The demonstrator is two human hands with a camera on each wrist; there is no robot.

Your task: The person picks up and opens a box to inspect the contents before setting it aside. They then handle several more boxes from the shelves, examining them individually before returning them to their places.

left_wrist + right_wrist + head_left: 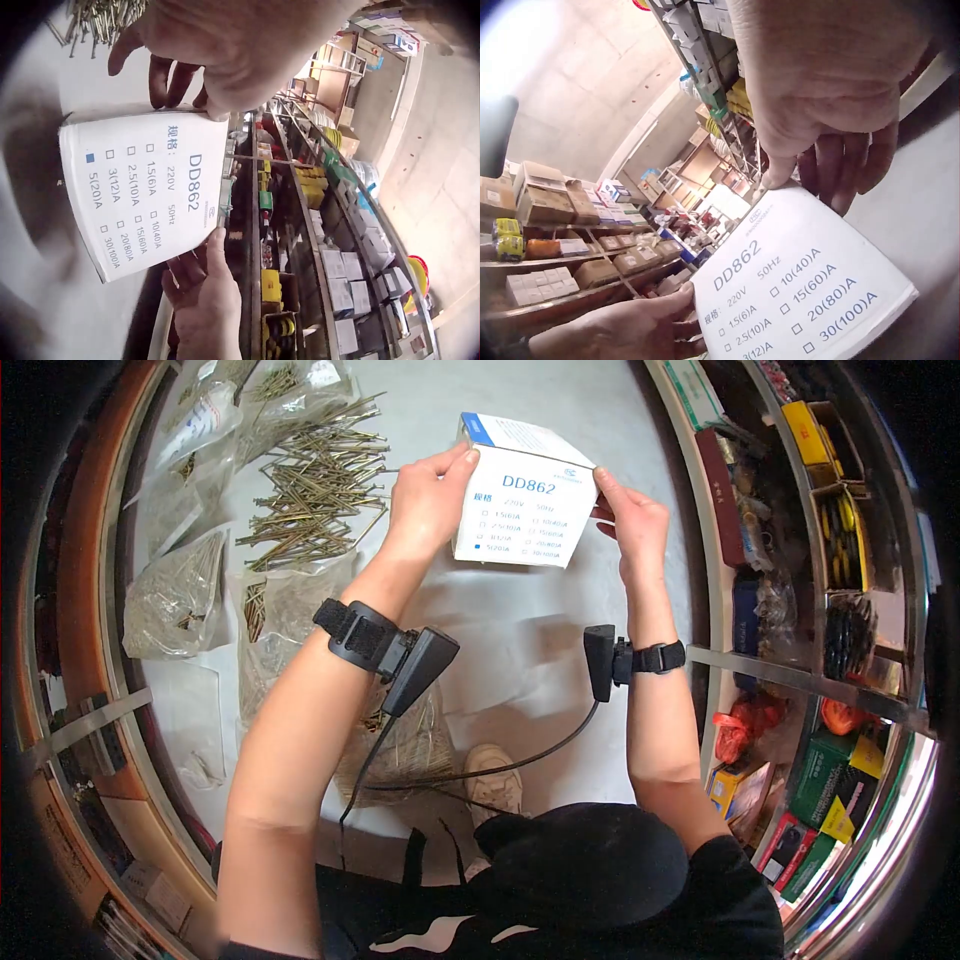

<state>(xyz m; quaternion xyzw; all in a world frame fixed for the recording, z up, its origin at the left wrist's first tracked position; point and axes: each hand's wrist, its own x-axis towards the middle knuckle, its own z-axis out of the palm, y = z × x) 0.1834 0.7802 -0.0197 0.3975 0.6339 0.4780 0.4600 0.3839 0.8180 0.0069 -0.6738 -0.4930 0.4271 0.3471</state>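
A white cardboard box [520, 510] printed DD862, with blue on its top edge, is held up between both hands in the head view. My left hand [430, 500] grips its left side, thumb at the upper corner. On the opposite side my right hand [636, 525] holds the upper right corner, thumb along the edge and fingers behind. The left wrist view shows the printed face of the box [150, 187] with its rating list and one filled blue square. Both thumbs press near the top edge of the box [802, 277] in the right wrist view.
Several long screws [320, 490] lie piled on the floor at the left, beside clear plastic bags [175, 600] of more. Shelves [720, 520] with boxed goods line both sides. A cable [480, 770] hangs between the wrist cameras. A shoe [494, 780] shows below.
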